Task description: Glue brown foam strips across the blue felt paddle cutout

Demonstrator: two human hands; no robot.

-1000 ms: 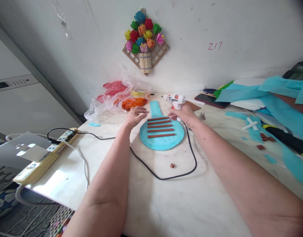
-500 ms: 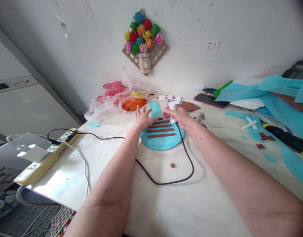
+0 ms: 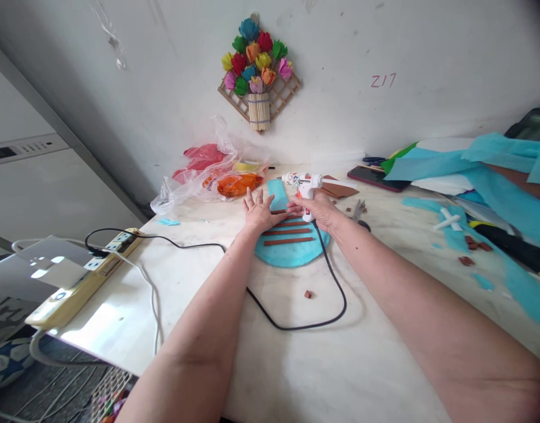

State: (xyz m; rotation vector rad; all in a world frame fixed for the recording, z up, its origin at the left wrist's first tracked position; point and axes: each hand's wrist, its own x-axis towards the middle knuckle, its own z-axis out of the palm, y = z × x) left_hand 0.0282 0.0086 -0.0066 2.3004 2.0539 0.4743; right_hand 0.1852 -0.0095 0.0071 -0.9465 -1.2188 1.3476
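A round light-blue felt-like piece (image 3: pixel 291 256) lies flat on the table, with a light-blue tab (image 3: pixel 277 191) at its far end. Several thin brown strips (image 3: pixel 288 241) run across it in parallel rows. My left hand (image 3: pixel 258 214) rests over its left side, fingers spread, the thumb reaching along the farthest strips. In my right hand (image 3: pixel 323 210) is a white glue gun (image 3: pixel 311 182), gripped by its handle, nozzle pointing left above the piece. Fingertips of my right hand come close to the far strips; whether they touch is unclear.
The gun's black cord (image 3: pixel 296 328) loops in front toward a power strip (image 3: pixel 106 267) at left. Scissors (image 3: pixel 361 212), a phone (image 3: pixel 378 178) and blue cloth (image 3: pixel 494 164) lie right. Plastic bags (image 3: pixel 199 179) sit behind. A small brown scrap (image 3: pixel 308 294) lies in front.
My left hand has shifted slightly right over the strips. The glue gun stays in my right hand, tilted a little differently, its white glue stick now more visible.
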